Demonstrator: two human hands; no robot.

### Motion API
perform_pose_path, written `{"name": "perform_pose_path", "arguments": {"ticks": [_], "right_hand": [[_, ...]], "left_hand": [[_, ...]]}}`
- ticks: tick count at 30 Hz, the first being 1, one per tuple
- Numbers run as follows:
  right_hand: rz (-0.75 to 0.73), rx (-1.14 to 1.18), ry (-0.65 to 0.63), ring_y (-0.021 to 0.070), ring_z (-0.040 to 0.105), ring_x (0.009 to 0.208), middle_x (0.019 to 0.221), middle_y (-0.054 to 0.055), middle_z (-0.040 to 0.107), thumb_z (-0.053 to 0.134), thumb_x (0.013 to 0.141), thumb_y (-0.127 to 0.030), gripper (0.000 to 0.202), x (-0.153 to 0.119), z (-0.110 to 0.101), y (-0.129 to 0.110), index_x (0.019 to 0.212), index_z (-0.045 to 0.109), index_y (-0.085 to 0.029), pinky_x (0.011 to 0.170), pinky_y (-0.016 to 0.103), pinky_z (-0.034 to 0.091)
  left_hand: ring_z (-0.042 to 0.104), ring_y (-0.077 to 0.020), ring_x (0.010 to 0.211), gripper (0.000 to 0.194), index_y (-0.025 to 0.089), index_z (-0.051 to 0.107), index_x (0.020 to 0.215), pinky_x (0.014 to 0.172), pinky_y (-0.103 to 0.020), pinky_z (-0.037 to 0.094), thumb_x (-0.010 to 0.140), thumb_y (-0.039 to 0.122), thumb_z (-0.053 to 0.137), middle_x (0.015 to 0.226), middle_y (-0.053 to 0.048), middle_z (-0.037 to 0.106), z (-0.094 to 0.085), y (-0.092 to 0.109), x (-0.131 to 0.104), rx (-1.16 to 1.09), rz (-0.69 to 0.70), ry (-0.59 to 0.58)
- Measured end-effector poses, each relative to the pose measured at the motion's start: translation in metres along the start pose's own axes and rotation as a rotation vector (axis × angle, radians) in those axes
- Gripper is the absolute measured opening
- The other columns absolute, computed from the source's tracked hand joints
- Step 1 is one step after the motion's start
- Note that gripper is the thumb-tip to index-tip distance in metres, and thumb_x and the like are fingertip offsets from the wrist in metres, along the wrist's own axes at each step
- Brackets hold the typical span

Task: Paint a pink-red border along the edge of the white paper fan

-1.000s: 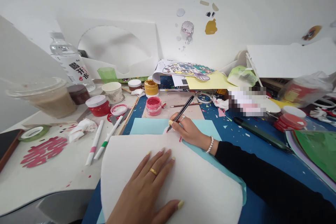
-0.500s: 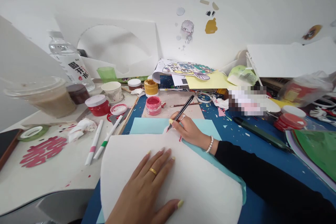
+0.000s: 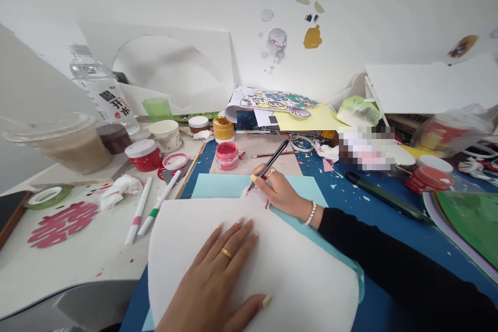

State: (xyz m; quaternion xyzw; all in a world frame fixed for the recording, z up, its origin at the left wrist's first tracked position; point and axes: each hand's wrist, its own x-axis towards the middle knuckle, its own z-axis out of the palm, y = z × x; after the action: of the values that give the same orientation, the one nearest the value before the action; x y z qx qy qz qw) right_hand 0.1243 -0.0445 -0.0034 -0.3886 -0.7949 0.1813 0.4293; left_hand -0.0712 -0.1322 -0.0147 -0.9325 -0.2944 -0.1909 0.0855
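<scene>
- White sheet (image 3: 303,275), one, centre of the clock face, on the bench (image 3: 78,264); left hand (image 3: 213,270) flat upon it, grip released.
- Right hand (image 3: 278,192), grip closed around one black pen (image 3: 273,160), tip at the sheet's 12 o'clock edge.
- Open jars, two, toward 12 o'clock: pink jar (image 3: 226,157), pink paint; yellow jar (image 3: 224,130), yellow paint.
- Plastic cup (image 3: 75,150), one, 10 o'clock: brown liquid.
- White markers (image 3: 139,211), two, 10 o'clock.

Bottle (image 3: 111,98), upright | green tape roll (image 3: 49,197), flat | yellow jar (image 3: 223,129), open
</scene>
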Motion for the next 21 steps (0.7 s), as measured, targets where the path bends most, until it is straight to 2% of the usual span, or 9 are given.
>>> {"name": "perform_pose_path", "arguments": {"ticks": [5, 21], "right_hand": [[-0.002, -0.012, -0.002, 0.0146, 0.049, 0.07, 0.075, 0.003, 0.053, 0.037, 0.086, -0.023, 0.014, 0.0, 0.0002, 0.0007, 0.077, 0.046, -0.018, 0.069, 0.028, 0.039], [0.002, -0.035, 0.009, 0.0153, 0.049, 0.073, 0.076, 0.004, 0.053, 0.037, 0.086, -0.023, 0.014, -0.0002, 0.0006, 0.0025, 0.078, 0.046, -0.018, 0.07, 0.028, 0.039]], "left_hand": [[0.04, -0.0233, 0.118, 0.063, 0.018, 0.037, 0.127, 0.093, -0.04, 0.041, 0.076, 0.053, 0.045, 0.132, -0.006, 0.04, -0.0033, 0.001, 0.0011, 0.016, 0.006, -0.007], [0.037, -0.0231, 0.12, 0.064, 0.019, 0.032, 0.13, 0.097, -0.04, 0.036, 0.076, 0.052, 0.046, 0.134, -0.006, 0.036, -0.0001, 0.0005, 0.001, -0.018, -0.01, -0.01]]}}
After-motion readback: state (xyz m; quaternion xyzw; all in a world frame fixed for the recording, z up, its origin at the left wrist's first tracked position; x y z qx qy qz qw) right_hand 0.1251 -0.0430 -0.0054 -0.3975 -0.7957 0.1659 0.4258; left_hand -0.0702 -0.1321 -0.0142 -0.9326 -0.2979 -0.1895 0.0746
